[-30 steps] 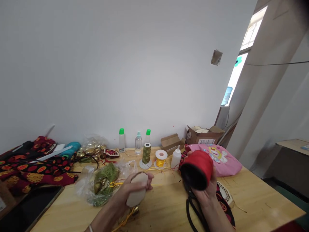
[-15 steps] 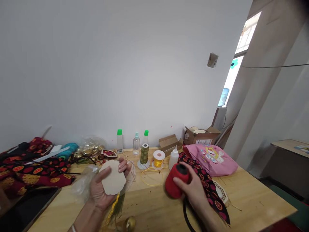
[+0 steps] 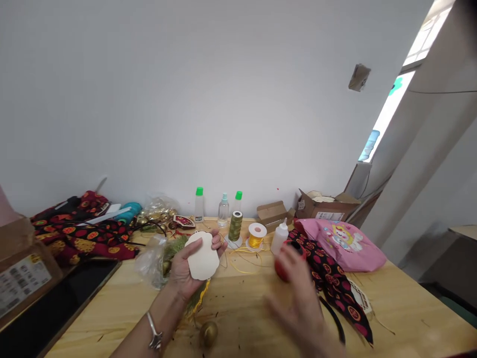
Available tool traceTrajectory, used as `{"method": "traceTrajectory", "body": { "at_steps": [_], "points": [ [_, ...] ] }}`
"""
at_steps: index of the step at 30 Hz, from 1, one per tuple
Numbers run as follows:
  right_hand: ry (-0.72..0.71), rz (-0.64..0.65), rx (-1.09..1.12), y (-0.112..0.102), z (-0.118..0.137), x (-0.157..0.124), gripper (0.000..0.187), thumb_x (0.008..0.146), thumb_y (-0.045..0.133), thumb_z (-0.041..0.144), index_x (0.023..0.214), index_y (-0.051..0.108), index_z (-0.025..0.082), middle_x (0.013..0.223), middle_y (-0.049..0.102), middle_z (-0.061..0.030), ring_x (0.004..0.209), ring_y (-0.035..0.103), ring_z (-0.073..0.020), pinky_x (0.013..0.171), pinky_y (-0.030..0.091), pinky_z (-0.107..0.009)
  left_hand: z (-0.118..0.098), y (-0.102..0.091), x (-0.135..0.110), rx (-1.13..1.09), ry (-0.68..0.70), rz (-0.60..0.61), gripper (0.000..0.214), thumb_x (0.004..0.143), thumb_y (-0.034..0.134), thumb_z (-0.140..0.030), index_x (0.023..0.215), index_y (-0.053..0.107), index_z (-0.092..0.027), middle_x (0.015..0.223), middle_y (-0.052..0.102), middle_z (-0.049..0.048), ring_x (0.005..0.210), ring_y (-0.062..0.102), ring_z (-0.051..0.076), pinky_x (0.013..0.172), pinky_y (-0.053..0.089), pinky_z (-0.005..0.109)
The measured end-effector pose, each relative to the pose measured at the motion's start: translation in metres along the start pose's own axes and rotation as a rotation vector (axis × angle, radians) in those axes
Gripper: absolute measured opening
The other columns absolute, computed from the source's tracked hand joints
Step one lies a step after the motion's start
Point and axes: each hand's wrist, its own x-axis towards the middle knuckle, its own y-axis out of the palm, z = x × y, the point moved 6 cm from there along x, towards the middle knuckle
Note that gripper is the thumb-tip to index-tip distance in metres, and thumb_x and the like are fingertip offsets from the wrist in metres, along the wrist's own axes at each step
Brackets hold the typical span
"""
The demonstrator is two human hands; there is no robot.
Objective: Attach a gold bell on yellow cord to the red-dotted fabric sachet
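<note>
My left hand is closed round a flat cream-coloured plaque with a wavy edge, thumb across its face. A twisted yellow cord hangs from the plaque's lower edge. Beneath that hand a green tassel shows in part, and a round gold bell lies on the table below. My right hand, smeared by motion, is empty with thumb and fingers apart. Just beyond it stands a cone of red thread, partly covered by the fingers.
Along the wall stand green-capped bottles, a green thread cone, a yellow cord spool and a white squeeze bottle. Patterned cloth and a pink bag lie right. A cardboard box and dark panel are left.
My right hand has let go of the red thread cone, which now stands near the white squeeze bottle. My left hand keeps the plaque. The view has shifted left.
</note>
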Motion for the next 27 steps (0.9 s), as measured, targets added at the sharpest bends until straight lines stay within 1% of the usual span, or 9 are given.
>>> {"method": "traceTrajectory", "body": {
  "at_steps": [2, 6, 8, 11, 15, 17, 19, 23, 27],
  "points": [
    [-0.243, 0.200, 0.006, 0.052, 0.050, -0.020, 0.057, 0.053, 0.066, 0.048, 0.104, 0.051, 0.028, 0.111, 0.050, -0.0089, 0.089, 0.051, -0.0276, 0.072, 0.045, -0.039, 0.002, 0.000, 0.000, 0.000, -0.013, 0.007, 0.023, 0.062, 0.049, -0.008, 0.083, 0.059, -0.011, 0.067, 0.051, 0.0050, 0.061, 0.052, 0.015, 0.074, 0.048, 0.040],
    [-0.210, 0.471, -0.045, 0.128, 0.087, -0.038, 0.016, 0.067, 0.057, 0.032, 0.079, 0.056, 0.022, 0.072, 0.058, -0.0035, 0.061, 0.053, -0.0190, 0.048, 0.043, -0.026, 0.004, -0.004, -0.001, 0.069, -0.033, 0.033, 0.022, 0.065, 0.048, -0.008, 0.085, 0.058, -0.009, 0.070, 0.052, 0.0071, 0.064, 0.052, 0.015, 0.073, 0.048, 0.039],
    [-0.140, 0.518, 0.147, 0.124, 0.086, -0.028, 0.004, 0.072, 0.051, 0.022, 0.072, 0.055, 0.020, 0.065, 0.056, -0.0012, 0.060, 0.053, -0.0172, 0.048, 0.042, -0.024, 0.002, -0.004, -0.002, 0.087, -0.034, 0.055, 0.022, 0.067, 0.048, -0.009, 0.085, 0.058, -0.007, 0.071, 0.051, 0.0073, 0.065, 0.051, 0.015, 0.072, 0.048, 0.038],
    [-0.102, 0.450, 0.305, 0.076, 0.071, 0.006, 0.009, 0.078, 0.044, 0.021, 0.079, 0.053, 0.021, 0.075, 0.056, -0.0006, 0.070, 0.053, -0.0133, 0.058, 0.043, -0.021, -0.001, -0.001, -0.003, 0.075, -0.063, 0.102, 0.021, 0.067, 0.051, -0.013, 0.084, 0.059, -0.006, 0.069, 0.049, 0.0058, 0.064, 0.049, 0.013, 0.071, 0.047, 0.034],
    [0.174, 0.126, 0.556, 0.023, 0.022, 0.056, 0.011, 0.075, 0.048, 0.016, 0.085, 0.051, 0.020, 0.089, 0.051, -0.0042, 0.086, 0.049, -0.0150, 0.070, 0.041, -0.024, 0.000, 0.009, -0.010, 0.131, -0.189, 0.277, 0.028, 0.061, 0.058, -0.023, 0.082, 0.061, -0.005, 0.064, 0.048, 0.0046, 0.057, 0.045, 0.011, 0.057, 0.045, 0.027],
    [0.235, 0.137, 0.593, 0.037, 0.003, 0.067, 0.010, 0.070, 0.052, 0.018, 0.080, 0.053, 0.019, 0.085, 0.051, -0.0032, 0.080, 0.049, -0.0152, 0.064, 0.041, -0.023, 0.004, 0.011, -0.015, 0.188, -0.266, 0.390, 0.032, 0.058, 0.060, -0.028, 0.080, 0.063, -0.004, 0.061, 0.048, 0.0046, 0.054, 0.044, 0.010, 0.050, 0.041, 0.024],
    [0.334, 0.239, 0.546, 0.069, -0.016, 0.066, 0.011, 0.065, 0.054, 0.015, 0.075, 0.054, 0.018, 0.074, 0.051, 0.0002, 0.064, 0.048, -0.0120, 0.055, 0.039, -0.021, 0.007, 0.010, -0.018, 0.234, -0.329, 0.467, 0.035, 0.057, 0.060, -0.030, 0.078, 0.063, -0.003, 0.060, 0.047, 0.0044, 0.052, 0.043, 0.009, 0.047, 0.038, 0.022],
    [0.385, 0.277, 0.508, 0.119, -0.036, 0.051, 0.012, 0.065, 0.050, 0.013, 0.076, 0.056, 0.017, 0.058, 0.046, 0.0040, 0.051, 0.042, -0.0096, 0.047, 0.035, -0.019, 0.012, 0.005, -0.021, 0.313, -0.397, 0.510, 0.038, 0.056, 0.059, -0.033, 0.079, 0.063, -0.002, 0.060, 0.046, 0.0039, 0.050, 0.042, 0.009, 0.046, 0.036, 0.022],
    [0.394, 0.283, 0.428, 0.123, -0.043, 0.040, 0.013, 0.065, 0.048, 0.011, 0.076, 0.053, 0.018, 0.056, 0.044, 0.0053, 0.052, 0.042, -0.0099, 0.047, 0.034, -0.018, 0.015, 0.003, -0.022, 0.368, -0.414, 0.511, 0.040, 0.056, 0.059, -0.033, 0.081, 0.064, -0.003, 0.061, 0.047, 0.0043, 0.051, 0.042, 0.010, 0.047, 0.036, 0.024]
  ]
}}
